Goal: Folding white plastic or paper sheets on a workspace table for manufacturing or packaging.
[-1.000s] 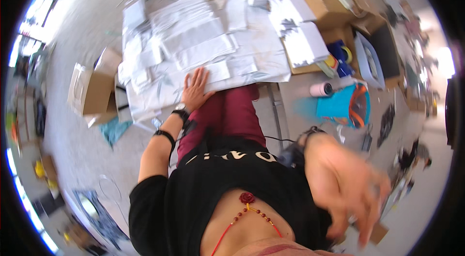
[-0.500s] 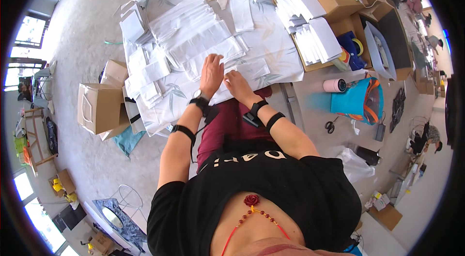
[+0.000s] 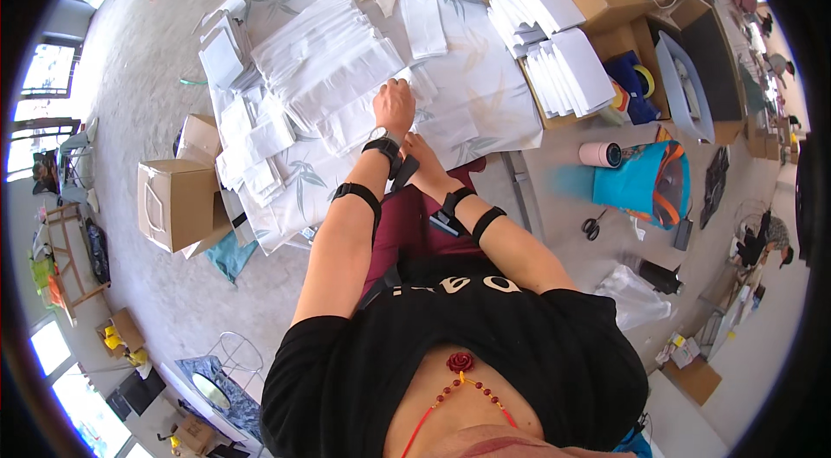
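Note:
My left hand (image 3: pixel 395 103) reaches forward onto the table, fingers curled over the edge of a flat white packet (image 3: pixel 368 116) in front of a big fanned pile of white packets (image 3: pixel 325 60). It wears a watch and a black wrist strap. My right hand (image 3: pixel 419 157) lies just behind the left wrist, close to the near edge of the leaf-patterned tablecloth (image 3: pixel 485 86). The left wrist largely hides its fingers. Black bands wrap my right forearm.
More white packet stacks (image 3: pixel 558 68) fill open cardboard boxes at the right; smaller stacks (image 3: pixel 251 138) lie at the table's left end. A cardboard box (image 3: pixel 173 203) stands on the floor at left. A blue bag (image 3: pixel 640 181), tape roll (image 3: pixel 597 154) and scissors (image 3: pixel 593 224) lie at right.
My right hand swung in from the lower right and settled behind my left wrist. My left hand slid farther onto the packets and its fingers curled.

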A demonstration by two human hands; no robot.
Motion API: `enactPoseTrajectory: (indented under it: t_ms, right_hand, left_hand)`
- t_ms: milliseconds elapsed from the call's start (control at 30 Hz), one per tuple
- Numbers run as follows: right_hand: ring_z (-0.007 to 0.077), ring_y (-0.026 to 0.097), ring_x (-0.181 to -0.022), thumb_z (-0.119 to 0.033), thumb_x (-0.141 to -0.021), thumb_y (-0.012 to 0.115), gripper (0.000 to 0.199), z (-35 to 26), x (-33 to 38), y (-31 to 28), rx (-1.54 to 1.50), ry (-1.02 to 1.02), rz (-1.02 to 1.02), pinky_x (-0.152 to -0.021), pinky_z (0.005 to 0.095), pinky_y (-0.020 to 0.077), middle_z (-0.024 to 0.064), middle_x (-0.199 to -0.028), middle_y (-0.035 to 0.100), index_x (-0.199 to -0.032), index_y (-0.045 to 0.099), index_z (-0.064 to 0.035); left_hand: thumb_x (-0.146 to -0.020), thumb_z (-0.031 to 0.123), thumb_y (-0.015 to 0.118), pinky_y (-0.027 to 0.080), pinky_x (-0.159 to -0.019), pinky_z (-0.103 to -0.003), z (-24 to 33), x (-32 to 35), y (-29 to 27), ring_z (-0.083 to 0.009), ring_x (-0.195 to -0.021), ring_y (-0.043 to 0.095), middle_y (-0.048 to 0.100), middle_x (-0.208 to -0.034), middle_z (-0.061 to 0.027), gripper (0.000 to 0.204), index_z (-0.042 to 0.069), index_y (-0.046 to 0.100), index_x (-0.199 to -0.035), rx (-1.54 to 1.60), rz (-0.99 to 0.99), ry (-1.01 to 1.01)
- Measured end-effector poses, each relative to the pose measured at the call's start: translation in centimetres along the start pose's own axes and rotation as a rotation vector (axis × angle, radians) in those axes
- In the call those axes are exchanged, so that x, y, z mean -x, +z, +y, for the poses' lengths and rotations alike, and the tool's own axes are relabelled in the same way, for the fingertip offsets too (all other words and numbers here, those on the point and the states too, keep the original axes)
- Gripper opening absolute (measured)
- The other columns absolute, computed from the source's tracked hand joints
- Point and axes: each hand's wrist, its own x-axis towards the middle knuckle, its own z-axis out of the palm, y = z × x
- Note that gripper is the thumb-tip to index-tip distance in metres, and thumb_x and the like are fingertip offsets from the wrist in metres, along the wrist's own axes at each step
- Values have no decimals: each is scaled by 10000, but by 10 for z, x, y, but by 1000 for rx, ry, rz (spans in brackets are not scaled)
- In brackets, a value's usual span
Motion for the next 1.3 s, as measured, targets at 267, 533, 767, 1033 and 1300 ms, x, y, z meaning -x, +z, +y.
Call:
enactPoseTrajectory:
  t_ms: [267, 533, 767, 1033, 1300]
  right_hand:
    - [344, 572, -1002, -48, -865, 635, 156, -11, -4, -5, 99, -97, 8, -899, 438, 486, 132, -1006, 603, -1011, 581, -64]
    - [369, 584, -1034, -28, -840, 666, 163, -6, -4, -3, 145, -20, -56, -915, 444, 501, 158, -1044, 616, -995, 613, -26]
    - [372, 579, -986, -32, -887, 636, 65, -9, -3, -3, 94, -53, 25, -882, 454, 495, 160, -963, 603, -951, 628, -39]
    - [378, 582, -974, -21, -888, 623, 58, -2, -1, -2, 27, -55, 11, -879, 465, 502, 153, -978, 603, -933, 636, -55]
    - [381, 604, -1047, -6, -909, 622, 111, -3, 0, -6, 51, -21, -49, -920, 465, 515, 164, -1025, 622, -1003, 662, -52]
  left_hand:
    - [-860, 200, 649, 579, -762, -469, -10, -4, -6, -376, -800, 719, 738, -876, -160, 191, 32, 732, -823, 89, 64, -68]
    - [-810, 217, 721, 585, -727, -404, -30, -7, -3, -307, -748, 740, 764, -807, -139, 199, 43, 785, -884, 455, 35, -209]
    - [-902, 162, 704, 562, -708, -312, -54, 1, -3, -165, -745, 720, 765, -828, -77, 207, -17, 774, -980, 947, 10, -400]
    - [-1002, 174, 670, 508, -829, -277, -83, 50, -62, -112, -882, 675, 721, -933, -3, 106, 78, 710, -1018, 1433, 125, -438]
    - [-947, 52, 706, 507, -734, -243, -82, 134, -215, -81, -811, 633, 719, -897, -14, 134, -39, 706, -1044, 840, 580, -276]
